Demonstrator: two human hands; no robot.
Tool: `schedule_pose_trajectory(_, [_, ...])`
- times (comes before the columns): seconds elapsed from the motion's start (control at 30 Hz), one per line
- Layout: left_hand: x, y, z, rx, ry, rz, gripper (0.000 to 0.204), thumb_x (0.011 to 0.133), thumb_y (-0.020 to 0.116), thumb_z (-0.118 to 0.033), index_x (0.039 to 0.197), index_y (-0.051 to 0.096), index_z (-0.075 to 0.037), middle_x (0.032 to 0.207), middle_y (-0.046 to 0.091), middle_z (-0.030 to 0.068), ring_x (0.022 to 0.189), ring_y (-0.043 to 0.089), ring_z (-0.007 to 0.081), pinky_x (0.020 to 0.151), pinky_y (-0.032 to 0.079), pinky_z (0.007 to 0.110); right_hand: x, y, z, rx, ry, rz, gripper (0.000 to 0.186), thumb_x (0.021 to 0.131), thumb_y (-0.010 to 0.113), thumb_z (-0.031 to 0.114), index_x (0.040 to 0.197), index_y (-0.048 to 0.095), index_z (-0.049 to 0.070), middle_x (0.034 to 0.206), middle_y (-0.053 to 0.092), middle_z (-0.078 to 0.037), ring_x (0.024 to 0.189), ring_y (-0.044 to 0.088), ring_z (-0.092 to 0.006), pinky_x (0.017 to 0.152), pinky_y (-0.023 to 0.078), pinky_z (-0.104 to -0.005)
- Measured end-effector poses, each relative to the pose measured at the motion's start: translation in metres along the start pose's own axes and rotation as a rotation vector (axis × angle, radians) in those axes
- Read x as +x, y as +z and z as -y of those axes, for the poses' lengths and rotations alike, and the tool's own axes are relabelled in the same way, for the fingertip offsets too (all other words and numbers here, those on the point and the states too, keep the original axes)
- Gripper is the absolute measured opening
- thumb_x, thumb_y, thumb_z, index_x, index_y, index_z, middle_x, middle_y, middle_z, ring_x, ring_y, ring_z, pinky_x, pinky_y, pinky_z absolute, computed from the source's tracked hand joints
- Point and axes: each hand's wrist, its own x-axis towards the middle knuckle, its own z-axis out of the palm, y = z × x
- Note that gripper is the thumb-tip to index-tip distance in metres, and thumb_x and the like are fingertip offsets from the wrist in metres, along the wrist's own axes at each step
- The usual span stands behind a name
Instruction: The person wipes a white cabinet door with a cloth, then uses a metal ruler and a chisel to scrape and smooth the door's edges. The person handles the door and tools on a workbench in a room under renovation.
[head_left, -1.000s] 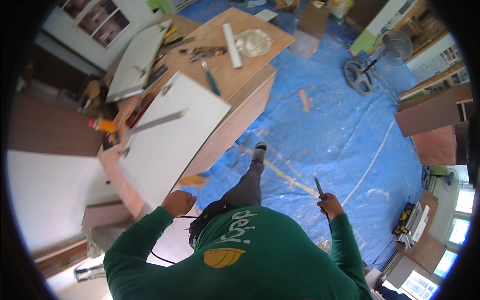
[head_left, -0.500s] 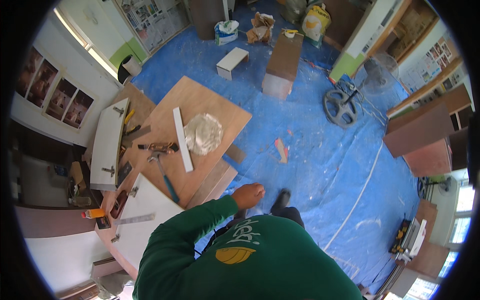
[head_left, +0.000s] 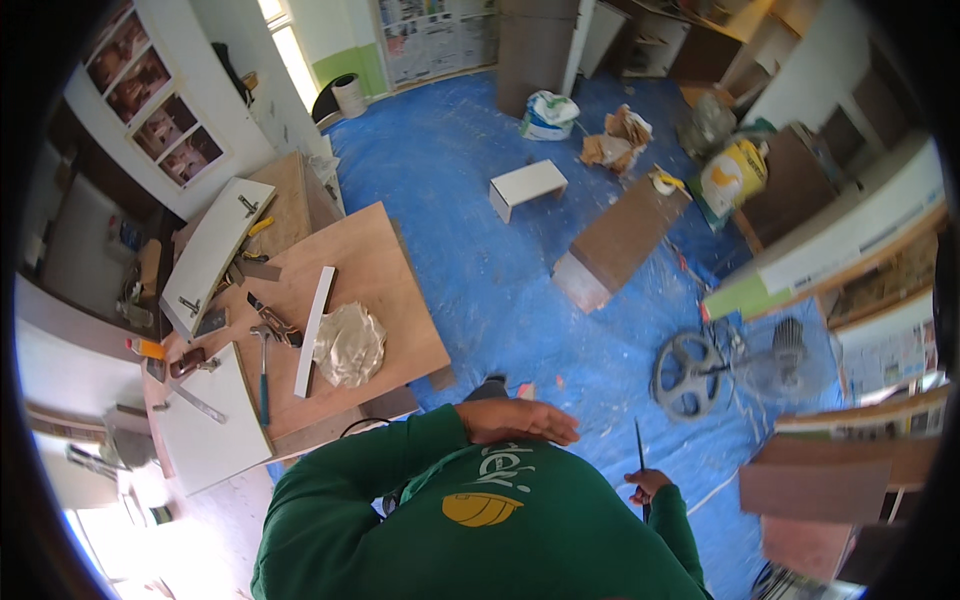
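Observation:
My left hand [head_left: 518, 420] is held in front of my chest, its fingers stretched out flat and holding nothing. At the lower right, my right hand [head_left: 655, 484] is closed around a thin dark rod-shaped tool [head_left: 640, 445], whose exact kind I cannot make out. The rod sticks up past the fist and a short end shows below. To the left stands a wooden worktable [head_left: 395, 300]. On it lie a claw hammer [head_left: 264, 385] with a teal handle, a white strip [head_left: 316, 330], a crumpled shiny beige round sheet [head_left: 350, 346] and a black-and-orange hand tool [head_left: 277, 322].
White panels with hinges, one [head_left: 210, 430] near and one [head_left: 220, 240] far, lie on the left. Blue sheeting [head_left: 440, 170] covers the floor. A white bench-like piece [head_left: 527, 188], a brown box [head_left: 625, 230] and a fan [head_left: 785, 350] stand ahead and right.
My view has swung to the right, and the table sits further left in it. My left hand has gone from curled to flat. My right hand with the dark rod has come into view.

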Motion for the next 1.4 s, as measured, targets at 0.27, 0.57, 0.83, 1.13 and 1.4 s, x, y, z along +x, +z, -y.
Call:
schedule_pose_trajectory(0.27, [0.044,-0.177,-0.060,1.007,0.173,-0.540,0.042,0.108,0.055,-0.035,0.135,0.066,-0.004,0.121,0.069,0.0100,0.122,0.059,0.0202,0.111,0.042,0.038,0.107,-0.080,0.256,-0.681,-0.125,-0.197,0.032,0.092,0.074,0.030,0.089,0.074,-0.001,0.073,0.071,-0.012,0.057,0.067,-0.0215,0.050,0.056,-0.0375])
schedule_pose_trajectory(0.57, [0.018,-0.198,-0.223,0.420,0.392,-0.876,0.041,0.107,0.058,-0.038,0.123,0.069,-0.002,0.136,0.066,0.0142,0.126,0.060,0.0213,0.108,0.045,0.037,0.104,-0.064,0.526,-0.882,-0.220,0.026,0.031,0.088,0.060,-0.001,0.115,0.074,0.006,0.086,0.071,-0.011,0.065,0.069,-0.0214,0.051,0.060,-0.0377])
schedule_pose_trajectory(0.83, [-0.003,-0.299,-0.408,0.380,0.674,-1.047,0.038,0.107,0.058,-0.036,0.108,0.068,0.001,0.136,0.065,0.0133,0.126,0.059,0.0206,0.110,0.043,0.035,0.134,0.059,0.871,-0.269,-0.507,0.253,0.026,0.097,0.070,0.027,0.093,0.064,0.001,0.063,0.056,-0.009,0.052,0.063,-0.0240,0.048,0.056,-0.0372])
schedule_pose_trajectory(1.13, [-0.042,-0.416,-0.626,0.435,0.546,-1.354,0.034,0.099,0.073,-0.031,0.110,0.064,0.000,0.097,0.067,0.0006,0.089,0.062,0.0090,0.081,0.052,0.028,-0.023,0.331,1.180,-0.339,-0.921,0.900,0.043,0.108,0.054,0.044,0.111,0.065,0.004,0.096,0.064,-0.006,0.089,0.062,-0.0159,0.076,0.054,-0.0338])
schedule_pose_trajectory(1.4, [-0.133,-0.571,-0.763,0.066,0.891,-1.293,0.023,0.100,0.068,-0.024,0.108,0.061,-0.003,0.083,0.066,0.0054,0.072,0.068,0.0166,0.067,0.057,0.033,-0.071,0.499,1.374,-0.450,-1.279,0.961,0.046,0.107,0.055,0.047,0.101,0.067,0.003,0.094,0.064,-0.005,0.090,0.062,-0.0148,0.079,0.053,-0.0329])
